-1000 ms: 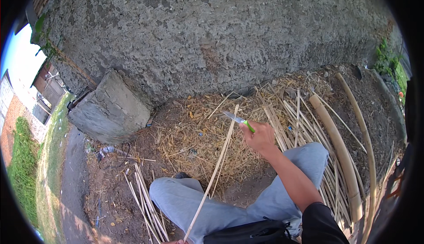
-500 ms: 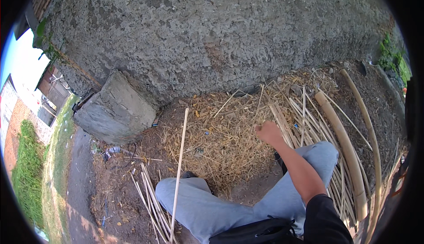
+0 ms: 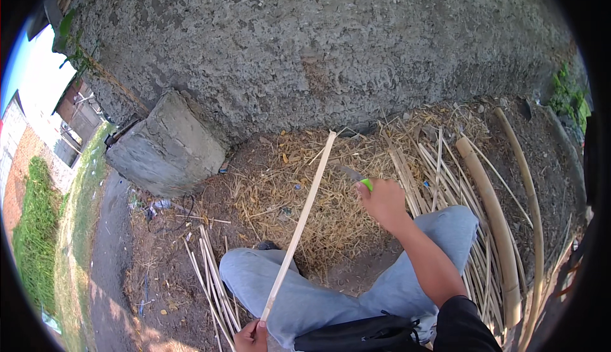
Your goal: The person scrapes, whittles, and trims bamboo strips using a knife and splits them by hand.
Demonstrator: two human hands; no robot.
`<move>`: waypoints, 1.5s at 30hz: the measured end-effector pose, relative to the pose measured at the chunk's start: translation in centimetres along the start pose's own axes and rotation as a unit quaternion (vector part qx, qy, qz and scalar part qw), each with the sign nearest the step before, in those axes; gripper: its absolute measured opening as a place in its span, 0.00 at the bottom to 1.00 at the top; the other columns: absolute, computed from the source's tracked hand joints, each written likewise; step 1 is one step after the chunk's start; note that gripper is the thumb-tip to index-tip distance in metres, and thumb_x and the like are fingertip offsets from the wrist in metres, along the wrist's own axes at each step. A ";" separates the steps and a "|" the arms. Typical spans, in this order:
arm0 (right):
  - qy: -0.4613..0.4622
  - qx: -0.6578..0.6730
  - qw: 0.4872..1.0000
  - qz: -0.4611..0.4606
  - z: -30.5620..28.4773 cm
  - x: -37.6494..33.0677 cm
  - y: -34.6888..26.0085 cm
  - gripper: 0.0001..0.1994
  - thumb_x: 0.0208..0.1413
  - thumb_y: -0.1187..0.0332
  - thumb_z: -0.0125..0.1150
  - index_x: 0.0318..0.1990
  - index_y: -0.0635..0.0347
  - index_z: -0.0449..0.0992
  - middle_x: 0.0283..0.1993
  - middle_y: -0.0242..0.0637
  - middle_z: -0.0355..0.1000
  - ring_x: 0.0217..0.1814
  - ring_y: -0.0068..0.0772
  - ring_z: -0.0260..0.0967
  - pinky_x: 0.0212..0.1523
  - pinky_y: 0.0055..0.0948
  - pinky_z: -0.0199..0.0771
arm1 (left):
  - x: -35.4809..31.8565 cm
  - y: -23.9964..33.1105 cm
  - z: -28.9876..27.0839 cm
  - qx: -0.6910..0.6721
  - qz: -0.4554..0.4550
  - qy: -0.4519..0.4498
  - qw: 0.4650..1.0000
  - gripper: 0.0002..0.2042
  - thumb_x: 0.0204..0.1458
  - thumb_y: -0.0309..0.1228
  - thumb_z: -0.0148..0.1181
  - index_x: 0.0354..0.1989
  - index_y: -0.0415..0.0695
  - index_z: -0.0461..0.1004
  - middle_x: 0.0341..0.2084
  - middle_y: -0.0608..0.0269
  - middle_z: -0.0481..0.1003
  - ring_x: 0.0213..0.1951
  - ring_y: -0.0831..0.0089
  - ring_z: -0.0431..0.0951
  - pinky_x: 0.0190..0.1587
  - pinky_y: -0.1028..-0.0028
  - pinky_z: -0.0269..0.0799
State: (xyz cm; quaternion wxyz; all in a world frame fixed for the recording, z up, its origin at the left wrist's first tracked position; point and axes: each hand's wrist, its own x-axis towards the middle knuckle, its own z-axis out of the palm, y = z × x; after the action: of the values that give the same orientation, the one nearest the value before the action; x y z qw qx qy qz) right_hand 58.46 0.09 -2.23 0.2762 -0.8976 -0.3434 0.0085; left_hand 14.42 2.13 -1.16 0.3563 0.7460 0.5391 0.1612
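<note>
Low at the picture's bottom edge, my left hand (image 3: 251,338) is closed round the lower end of a pale bamboo strip (image 3: 299,228). The strip slants up and away to the right, over my left leg and the shavings. My right hand (image 3: 384,204) is closed round a knife (image 3: 365,183) with a bright green handle. Its short blade points up and left toward the strip, with a gap between them. Most of the handle is hidden in my fingers.
Bamboo shavings (image 3: 331,225) cover the ground between my legs. Split strips (image 3: 445,180) and a thick bamboo pole (image 3: 490,225) lie at my right. More strips (image 3: 213,282) lie at my left. A concrete block (image 3: 172,145) stands against the rough wall (image 3: 305,46).
The bamboo strip's top has swung right, and my left hand has come into view at its lower end. My right hand has turned, so the knife now shows.
</note>
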 end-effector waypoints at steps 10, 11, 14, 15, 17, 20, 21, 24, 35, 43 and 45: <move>0.099 0.067 0.993 0.002 -3.5 0.1 1.1 0.20 0.61 0.52 0.58 0.30 0.62 0.80 0.20 0.48 0.73 0.23 0.53 0.74 0.26 0.49 0.71 | 1.0 2.0 2.3 0.008 0.026 0.020 0.999 0.14 0.60 0.31 0.57 0.49 0.35 0.77 0.31 0.51 0.80 0.35 0.70 0.79 0.39 0.70 0.73; 0.094 0.087 0.992 -0.009 -3.7 0.0 0.9 0.19 0.61 0.54 0.59 0.29 0.62 0.79 0.19 0.47 0.72 0.21 0.51 0.72 0.24 0.47 0.69 | 1.1 1.6 2.7 0.008 0.027 0.019 0.999 0.14 0.60 0.31 0.57 0.49 0.35 0.77 0.31 0.51 0.80 0.35 0.70 0.79 0.39 0.70 0.73; 0.076 0.184 0.976 -0.086 -3.0 -1.3 -0.4 0.16 0.60 0.57 0.62 0.31 0.63 0.80 0.17 0.43 0.70 0.16 0.44 0.68 0.19 0.41 0.66 | 1.5 1.3 3.8 0.002 0.060 0.042 0.997 0.14 0.60 0.31 0.57 0.48 0.34 0.77 0.31 0.51 0.80 0.35 0.68 0.79 0.40 0.69 0.73; 0.076 0.232 0.961 -0.132 -2.0 -2.1 -0.6 0.14 0.60 0.59 0.62 0.33 0.62 0.80 0.16 0.41 0.67 0.14 0.40 0.65 0.18 0.38 0.63 | 1.6 2.2 4.1 0.015 0.080 0.062 0.995 0.13 0.60 0.30 0.57 0.48 0.34 0.77 0.28 0.53 0.79 0.32 0.69 0.78 0.37 0.70 0.72; 0.063 0.303 0.926 -0.218 -0.3 -4.3 -1.8 0.12 0.60 0.62 0.63 0.36 0.63 0.81 0.15 0.38 0.66 0.12 0.33 0.62 0.16 0.34 0.60 | 2.0 2.3 4.7 0.026 0.100 0.082 0.991 0.13 0.60 0.30 0.57 0.47 0.33 0.78 0.25 0.55 0.78 0.30 0.70 0.77 0.35 0.70 0.72; 0.035 0.308 0.902 -0.302 0.9 -7.6 -3.7 0.12 0.57 0.62 0.66 0.38 0.64 0.81 0.16 0.36 0.68 0.12 0.29 0.63 0.15 0.31 0.61 | 2.9 1.2 5.6 -0.013 0.069 0.073 0.995 0.13 0.60 0.31 0.57 0.45 0.33 0.78 0.20 0.60 0.74 0.23 0.73 0.73 0.28 0.71 0.69; 0.023 0.288 0.895 -0.341 1.2 -8.2 -3.9 0.13 0.55 0.62 0.67 0.39 0.64 0.81 0.17 0.34 0.69 0.12 0.27 0.64 0.14 0.29 0.61 | 3.2 1.5 5.9 -0.042 0.084 0.082 0.992 0.13 0.61 0.33 0.56 0.43 0.34 0.78 0.18 0.64 0.71 0.20 0.76 0.69 0.24 0.73 0.65; 0.027 0.289 0.881 -0.375 1.9 -9.1 -4.3 0.13 0.53 0.62 0.69 0.40 0.63 0.81 0.18 0.32 0.70 0.12 0.24 0.65 0.13 0.28 0.62 | 3.9 3.6 6.0 -0.099 0.085 0.081 0.988 0.13 0.64 0.33 0.55 0.38 0.33 0.78 0.15 0.71 0.66 0.16 0.83 0.62 0.19 0.77 0.56; 0.039 0.249 0.886 -0.390 2.9 -9.2 -4.5 0.15 0.50 0.61 0.71 0.39 0.63 0.81 0.18 0.32 0.71 0.13 0.29 0.67 0.13 0.29 0.64 | 4.8 5.2 6.7 -0.243 0.008 0.020 0.970 0.14 0.64 0.34 0.56 0.36 0.34 0.81 0.15 0.74 0.66 0.19 0.88 0.61 0.20 0.81 0.53; 0.076 0.238 0.879 -0.406 2.2 -8.8 -4.7 0.15 0.48 0.60 0.72 0.37 0.63 0.81 0.18 0.32 0.71 0.14 0.30 0.69 0.13 0.29 0.65 | 5.1 4.9 5.9 -0.391 -0.080 -0.153 0.904 0.16 0.67 0.32 0.50 0.36 0.31 0.77 0.11 0.75 0.59 0.13 0.88 0.52 0.16 0.80 0.43; 0.095 0.186 0.896 -0.392 1.2 -7.8 -4.7 0.15 0.48 0.60 0.72 0.35 0.62 0.80 0.18 0.32 0.71 0.14 0.29 0.69 0.13 0.28 0.65 | 4.9 4.1 6.0 -0.402 -0.086 -0.158 0.898 0.15 0.67 0.32 0.50 0.36 0.31 0.77 0.11 0.74 0.58 0.13 0.88 0.51 0.16 0.80 0.43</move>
State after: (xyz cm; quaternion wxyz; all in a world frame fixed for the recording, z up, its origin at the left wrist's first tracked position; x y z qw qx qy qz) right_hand 49.36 -1.23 -2.26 0.4506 -0.6191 -0.6315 -0.1219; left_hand 22.79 3.81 -3.18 0.7187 0.5059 0.4268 0.2129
